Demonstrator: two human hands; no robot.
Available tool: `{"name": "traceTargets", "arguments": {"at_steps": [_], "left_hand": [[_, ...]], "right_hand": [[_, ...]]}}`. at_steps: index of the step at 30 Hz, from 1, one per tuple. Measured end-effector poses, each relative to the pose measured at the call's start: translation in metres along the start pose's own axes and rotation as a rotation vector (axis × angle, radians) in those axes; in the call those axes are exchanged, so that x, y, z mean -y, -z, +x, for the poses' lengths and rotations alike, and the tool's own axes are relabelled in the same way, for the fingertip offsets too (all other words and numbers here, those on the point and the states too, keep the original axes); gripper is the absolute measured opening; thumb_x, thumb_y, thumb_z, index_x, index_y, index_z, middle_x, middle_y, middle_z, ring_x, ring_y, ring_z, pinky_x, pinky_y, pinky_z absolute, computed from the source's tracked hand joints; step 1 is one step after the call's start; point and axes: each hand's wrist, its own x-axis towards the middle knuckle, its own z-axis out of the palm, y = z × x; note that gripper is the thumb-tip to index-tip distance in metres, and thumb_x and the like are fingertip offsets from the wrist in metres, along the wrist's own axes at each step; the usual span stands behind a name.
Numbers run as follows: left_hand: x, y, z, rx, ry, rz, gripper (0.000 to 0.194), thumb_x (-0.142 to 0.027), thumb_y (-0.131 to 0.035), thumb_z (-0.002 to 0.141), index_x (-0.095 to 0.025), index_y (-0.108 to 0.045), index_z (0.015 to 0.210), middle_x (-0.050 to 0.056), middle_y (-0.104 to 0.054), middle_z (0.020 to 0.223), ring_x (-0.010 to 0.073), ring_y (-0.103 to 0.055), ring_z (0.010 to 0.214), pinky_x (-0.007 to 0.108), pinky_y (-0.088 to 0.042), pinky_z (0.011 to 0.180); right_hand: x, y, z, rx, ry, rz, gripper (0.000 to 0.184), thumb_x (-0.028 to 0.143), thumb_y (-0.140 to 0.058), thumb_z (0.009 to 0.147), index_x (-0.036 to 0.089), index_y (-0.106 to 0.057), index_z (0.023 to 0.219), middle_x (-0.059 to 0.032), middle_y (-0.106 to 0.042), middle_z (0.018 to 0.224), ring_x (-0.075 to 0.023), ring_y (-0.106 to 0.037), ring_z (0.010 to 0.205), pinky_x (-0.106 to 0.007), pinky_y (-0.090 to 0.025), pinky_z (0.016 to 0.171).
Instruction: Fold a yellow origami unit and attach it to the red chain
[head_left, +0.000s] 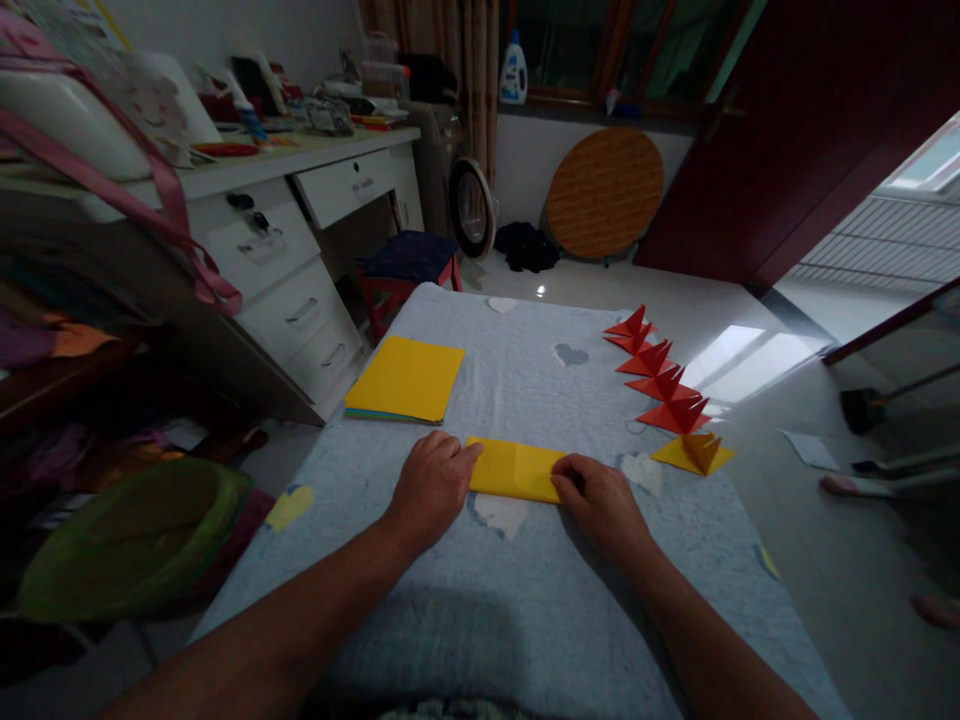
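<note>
A folded yellow sheet of paper (pixel 517 470) lies as a long rectangle on the cloth-covered table (pixel 517 370), with a faint crease across its middle. My left hand (pixel 436 478) is closed on its left end, thumb on top. At the right end, my right hand (pixel 596 492) pinches the edge between thumb and fingers. Beyond my left hand rests a stack of square paper (pixel 409 378), yellow on top with other colours beneath. Along the right side runs a row of folded red paper pieces (pixel 660 380), and nearest me in that row is a folded yellow piece (pixel 696 454).
To the left stand a white desk (pixel 300 240) with drawers and a green-lined bin (pixel 135 530). A stool (pixel 412 260) with a dark seat is past the table's far left corner. A round wooden board (pixel 606 192) leans against the back wall.
</note>
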Motion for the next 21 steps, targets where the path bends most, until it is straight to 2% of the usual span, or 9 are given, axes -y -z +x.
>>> {"name": "traceTargets", "arguments": {"at_steps": [21], "left_hand": [[-0.0045, 0.0057, 0.0013, 0.043, 0.027, 0.025, 0.025, -0.017, -0.054, 0.093, -0.017, -0.069, 0.113, 0.008, -0.064, 0.084, 0.0254, -0.052, 0.087, 0.038, -0.042, 0.08]], "right_hand": [[-0.0009, -0.0003, -0.0007, -0.007, -0.003, 0.014, 0.019, 0.024, -0.051, 0.084, 0.019, -0.069, 0.086, -0.0057, -0.073, 0.083, -0.0199, -0.066, 0.075, -0.029, -0.046, 0.07]]}}
